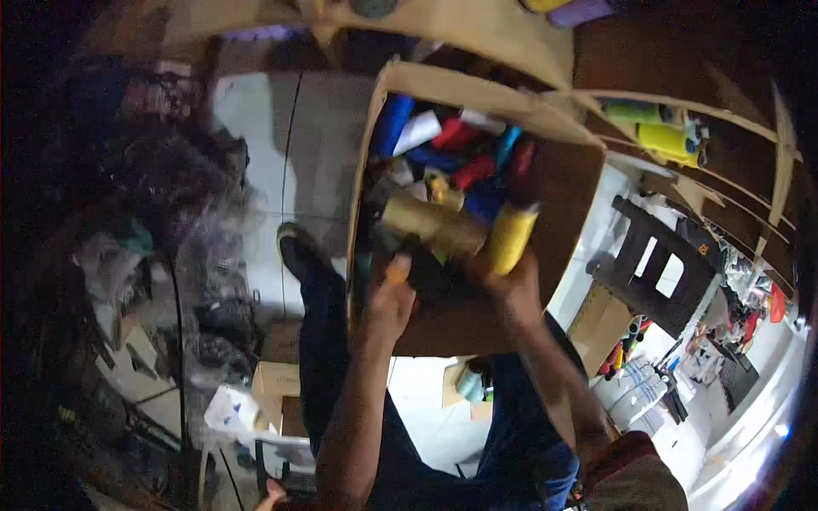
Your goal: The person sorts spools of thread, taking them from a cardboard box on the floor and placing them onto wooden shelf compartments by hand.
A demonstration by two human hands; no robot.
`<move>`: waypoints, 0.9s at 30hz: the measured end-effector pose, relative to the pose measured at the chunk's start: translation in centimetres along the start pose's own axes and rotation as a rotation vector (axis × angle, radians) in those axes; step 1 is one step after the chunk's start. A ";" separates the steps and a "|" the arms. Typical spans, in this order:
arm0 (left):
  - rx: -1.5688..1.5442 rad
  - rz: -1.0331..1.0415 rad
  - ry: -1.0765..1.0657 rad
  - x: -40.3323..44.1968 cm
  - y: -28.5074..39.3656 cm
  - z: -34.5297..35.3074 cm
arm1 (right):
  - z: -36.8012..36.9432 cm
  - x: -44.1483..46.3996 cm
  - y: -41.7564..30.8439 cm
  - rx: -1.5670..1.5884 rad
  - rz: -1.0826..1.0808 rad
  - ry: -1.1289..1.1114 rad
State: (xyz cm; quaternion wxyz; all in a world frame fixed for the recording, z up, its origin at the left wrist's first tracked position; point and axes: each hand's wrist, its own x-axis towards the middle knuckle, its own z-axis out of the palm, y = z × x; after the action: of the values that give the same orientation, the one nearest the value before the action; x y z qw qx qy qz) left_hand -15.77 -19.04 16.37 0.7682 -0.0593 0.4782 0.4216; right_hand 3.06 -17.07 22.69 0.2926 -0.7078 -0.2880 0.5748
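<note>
An open cardboard box (554, 255) holds several spools of thread in blue, red, white and other colours. My right hand (515, 289) is closed around a yellow thread spool (513, 240), tilted over the box's near right part. My left hand (390, 300) is inside the near left part, its fingers curled and partly lost in shadow. A bit of orange shows at its thumb; what it grips cannot be made out. Between the hands lies a blurred tan-gold spool (430, 223), and I cannot tell which hand touches it. A dark red spool (522, 166) stands beyond the yellow one.
Wooden shelves (699, 111) on the right carry a green spool (635, 111) and a yellow spool (669, 141). Clear plastic bags (204, 230) heap up on the left. A small carton (281, 387) sits lower left, near fingertips (273, 494) of another hand. A black plastic piece (656, 268) is at right.
</note>
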 end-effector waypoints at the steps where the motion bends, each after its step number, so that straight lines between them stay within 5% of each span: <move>1: 0.022 0.006 0.023 0.0 0.7 0.9 | 1.4 -1.1 -0.8 -0.106 0.185 0.039; 5: -0.008 0.074 0.007 0.8 2.3 2.2 | 3.3 -3.3 1.9 -0.307 -0.079 -0.107; 8: -0.035 0.038 -0.046 1.6 3.5 1.4 | 3.3 -2.1 -2.5 -0.378 -0.237 -0.256; 18: 0.302 -0.135 -0.298 0.5 4.8 1.8 | -2.8 0.3 -5.9 -0.704 -0.258 -0.763; 19: 0.384 -0.128 -0.326 0.5 4.7 2.3 | -3.0 0.5 -6.5 -0.692 -0.276 -0.754; 22: -0.038 -0.077 -0.523 0.5 4.4 3.2 | -3.1 0.7 -6.5 -0.712 -0.332 -0.790; 25: 0.093 -0.204 -0.324 -0.5 5.6 3.9 | -4.0 0.9 -7.7 -0.704 -0.338 -0.766; 27: -0.016 -0.123 -0.443 0.0 5.3 2.7 | -4.4 1.6 -8.7 -0.593 -0.427 -0.695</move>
State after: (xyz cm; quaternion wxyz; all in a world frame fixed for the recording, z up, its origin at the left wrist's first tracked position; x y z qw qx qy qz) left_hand -17.64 -14.34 19.50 0.8782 -0.0006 0.2900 0.3805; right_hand 7.07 -10.50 28.91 0.0766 -0.4524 -0.6578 0.5972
